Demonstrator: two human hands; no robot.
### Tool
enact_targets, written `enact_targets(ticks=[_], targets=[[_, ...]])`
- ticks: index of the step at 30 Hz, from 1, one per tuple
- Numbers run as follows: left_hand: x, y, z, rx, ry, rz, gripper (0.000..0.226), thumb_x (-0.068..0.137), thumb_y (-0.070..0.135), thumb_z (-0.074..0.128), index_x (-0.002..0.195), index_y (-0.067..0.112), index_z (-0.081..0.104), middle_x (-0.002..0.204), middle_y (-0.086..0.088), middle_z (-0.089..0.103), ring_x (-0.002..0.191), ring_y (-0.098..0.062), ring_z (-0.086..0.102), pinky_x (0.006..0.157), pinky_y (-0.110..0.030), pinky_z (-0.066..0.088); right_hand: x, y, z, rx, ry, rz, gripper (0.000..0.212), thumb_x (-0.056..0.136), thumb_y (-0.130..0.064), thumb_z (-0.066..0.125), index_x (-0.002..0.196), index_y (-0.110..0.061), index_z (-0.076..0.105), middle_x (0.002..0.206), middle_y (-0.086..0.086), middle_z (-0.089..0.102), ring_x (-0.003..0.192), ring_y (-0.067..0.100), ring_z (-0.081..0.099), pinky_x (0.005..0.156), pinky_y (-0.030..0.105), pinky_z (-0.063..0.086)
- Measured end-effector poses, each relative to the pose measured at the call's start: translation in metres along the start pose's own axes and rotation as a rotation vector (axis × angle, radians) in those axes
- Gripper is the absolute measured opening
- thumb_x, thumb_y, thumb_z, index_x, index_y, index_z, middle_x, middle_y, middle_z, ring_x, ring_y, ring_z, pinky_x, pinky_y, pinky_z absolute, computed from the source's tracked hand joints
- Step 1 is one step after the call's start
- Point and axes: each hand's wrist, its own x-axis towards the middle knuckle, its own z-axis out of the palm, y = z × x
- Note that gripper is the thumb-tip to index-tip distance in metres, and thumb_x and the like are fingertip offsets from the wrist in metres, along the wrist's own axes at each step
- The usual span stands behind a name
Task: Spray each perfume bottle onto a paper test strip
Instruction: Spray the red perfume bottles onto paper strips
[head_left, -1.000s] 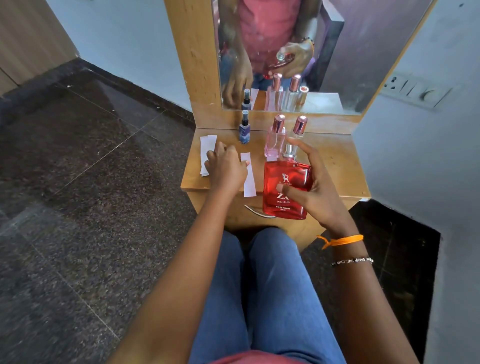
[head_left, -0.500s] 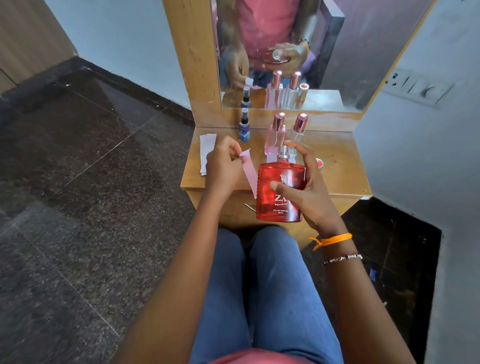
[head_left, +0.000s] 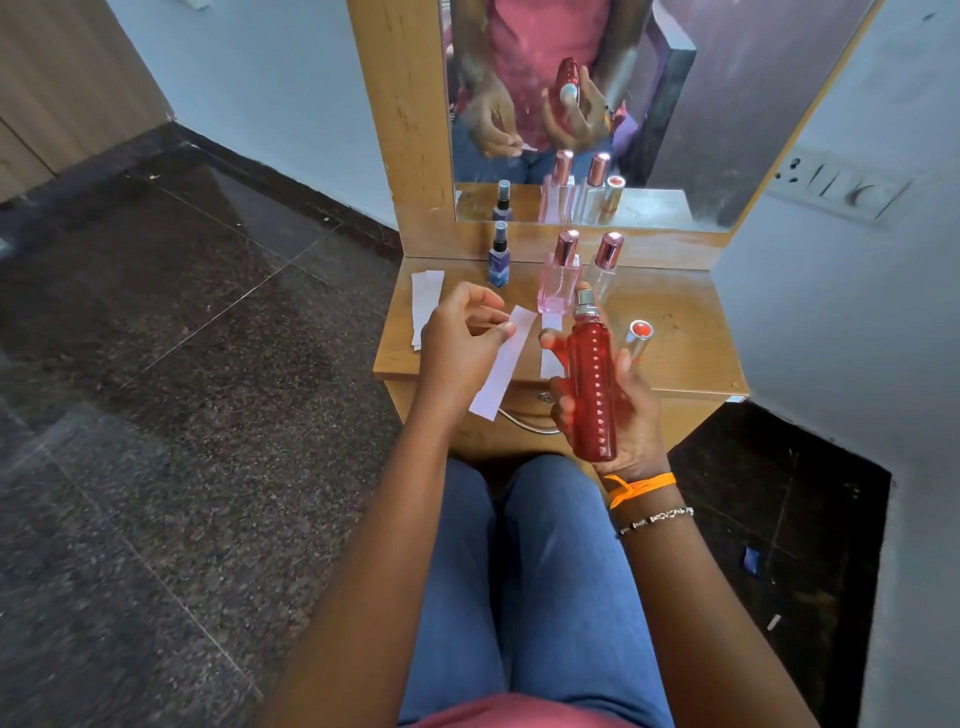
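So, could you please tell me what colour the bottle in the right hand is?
Red bottle, silver sprayer; head view.

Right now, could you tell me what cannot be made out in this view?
- Red bottle: label faces away; only its narrow side shows in the right hand.
- Nozzle opening: too small to tell whether it faces the paper strip pinched in the left hand.
- Clear bottle: lower part hidden behind the red bottle's sprayer.
- Face-down strips: markings unseen.
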Motion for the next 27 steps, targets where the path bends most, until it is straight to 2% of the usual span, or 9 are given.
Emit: enact_targets(ticks=[2, 5, 10, 14, 17, 20, 22, 24, 27], targets=[[-0.002, -0.001, 0.0, 0.004, 0.019, 0.0, 0.013, 0.082, 0.01, 0.068, 0.086, 0.018, 0.058, 0.083, 0.009, 0.064, 0.084, 0.0, 0.061, 0.07, -0.014, 0.045, 0.0, 0.0, 0.0, 0.062, -0.043, 0.047, 0.096, 0.048, -0.051, 0.089, 0.124, -0.01, 0.046, 0.099, 0.007, 0.069, 0.048, 0.008, 0.06, 0.043, 0.019, 0.054], [-0.002, -0.002, 0.0, 0.01, 0.023, 0.005, 0.011, 0.082, 0.009, 0.067, 0.081, 0.018, 0.062, 0.079, 0.013, 0.063, 0.082, 0.0, 0.061, 0.071, -0.017, 0.048, 0.003, -0.001, 0.0, 0.103, -0.095, 0.099, 0.089, 0.034, -0.058, 0.089, 0.103, -0.009, 0.063, 0.089, 0.001, 0.068, 0.043, 0.007, 0.059, 0.04, 0.017, 0.052], [-0.001, -0.004, 0.0, -0.003, 0.023, -0.008, 0.014, 0.082, 0.01, 0.068, 0.08, 0.023, 0.064, 0.079, 0.018, 0.063, 0.082, 0.006, 0.06, 0.073, -0.015, 0.049, 0.008, -0.003, 0.002, 0.078, -0.017, 0.087, 0.085, 0.037, -0.07, 0.082, 0.095, -0.01, 0.064, 0.086, 0.001, 0.056, 0.047, 0.005, 0.051, 0.04, 0.014, 0.044], [-0.003, -0.006, 0.0, -0.034, 0.021, -0.016, 0.015, 0.082, 0.009, 0.067, 0.078, 0.023, 0.064, 0.08, 0.016, 0.064, 0.083, 0.004, 0.06, 0.075, -0.017, 0.05, 0.008, -0.008, 0.0, 0.107, 0.059, 0.106, 0.094, 0.042, -0.074, 0.076, 0.1, -0.005, 0.052, 0.088, 0.005, 0.052, 0.054, 0.011, 0.052, 0.04, 0.018, 0.046], [-0.003, -0.006, -0.002, -0.073, 0.026, -0.032, 0.018, 0.082, 0.008, 0.067, 0.076, 0.024, 0.063, 0.079, 0.014, 0.064, 0.081, 0.002, 0.06, 0.076, -0.019, 0.051, 0.01, -0.008, 0.003, 0.145, 0.064, 0.122, 0.08, 0.05, -0.071, 0.075, 0.097, -0.009, 0.055, 0.089, 0.008, 0.049, 0.061, 0.015, 0.052, 0.041, 0.02, 0.048], [-0.002, -0.005, -0.004, -0.1, 0.041, -0.05, 0.021, 0.081, 0.007, 0.067, 0.074, 0.026, 0.063, 0.079, 0.013, 0.063, 0.082, -0.001, 0.06, 0.078, -0.023, 0.052, 0.014, -0.007, 0.007, 0.168, 0.11, 0.187, 0.069, 0.063, -0.071, 0.06, 0.092, -0.008, 0.053, 0.089, 0.009, 0.047, 0.065, 0.016, 0.053, 0.045, 0.019, 0.05], [-0.002, -0.005, -0.005, -0.104, 0.048, -0.051, 0.021, 0.081, 0.007, 0.067, 0.074, 0.026, 0.062, 0.079, 0.013, 0.063, 0.082, -0.001, 0.06, 0.077, -0.023, 0.052, 0.015, -0.009, 0.006, 0.171, 0.185, 0.247, 0.07, 0.07, -0.072, 0.05, 0.094, -0.006, 0.056, 0.091, 0.01, 0.051, 0.071, 0.017, 0.059, 0.051, 0.022, 0.056], [-0.002, -0.005, -0.005, -0.112, 0.049, -0.053, 0.02, 0.081, 0.007, 0.068, 0.074, 0.026, 0.062, 0.079, 0.012, 0.063, 0.083, -0.002, 0.06, 0.078, -0.024, 0.052, 0.014, -0.009, 0.006, 0.18, 0.237, 0.263, 0.07, 0.075, -0.067, 0.049, 0.101, -0.003, 0.059, 0.094, 0.012, 0.059, 0.079, 0.023, 0.066, 0.066, 0.032, 0.062], [-0.004, -0.004, -0.006, -0.12, 0.05, -0.054, 0.02, 0.081, 0.006, 0.067, 0.074, 0.024, 0.063, 0.079, 0.012, 0.063, 0.083, -0.004, 0.06, 0.079, -0.025, 0.052, 0.012, -0.009, 0.007, 0.194, 0.191, 0.273, 0.068, 0.075, -0.059, 0.05, 0.107, -0.001, 0.062, 0.101, 0.019, 0.068, 0.091, 0.032, 0.07, 0.084, 0.048, 0.057]])
